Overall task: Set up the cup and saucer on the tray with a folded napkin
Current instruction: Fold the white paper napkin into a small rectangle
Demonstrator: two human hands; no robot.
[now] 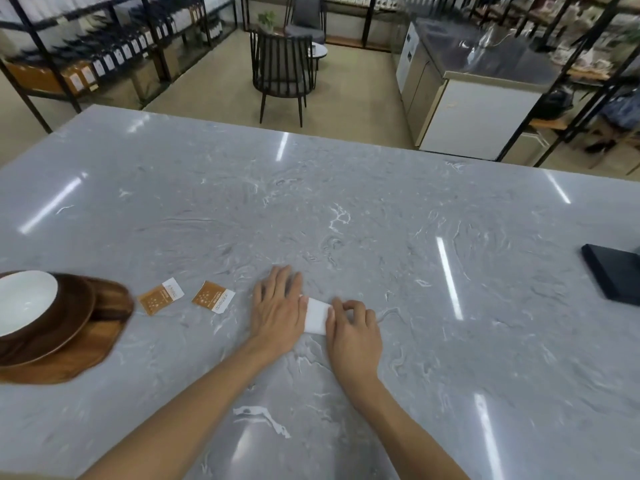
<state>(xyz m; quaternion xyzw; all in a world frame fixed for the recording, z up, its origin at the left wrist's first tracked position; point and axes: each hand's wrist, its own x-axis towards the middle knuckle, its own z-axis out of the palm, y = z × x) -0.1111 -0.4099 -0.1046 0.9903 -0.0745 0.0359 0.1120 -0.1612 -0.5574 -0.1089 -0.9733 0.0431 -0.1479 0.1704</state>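
A white napkin (pixel 317 315) lies folded small on the grey marble counter (pixel 346 220), mostly hidden between my hands. My left hand (pixel 277 306) presses flat on its left part, fingers spread. My right hand (pixel 351 329) curls its fingers over the napkin's right edge and pinches it. At the far left a wooden tray (pixel 86 344) carries a dark wooden saucer (pixel 74 306) with a white cup (pixel 24 299) on it, partly cut off by the frame edge.
Two orange sachets (pixel 161 295) (pixel 213 296) lie between the tray and my left hand. A flat black object (pixel 614 275) rests at the counter's right edge. Beyond the counter are a chair (pixel 282 69), shelving and a steel cabinet.
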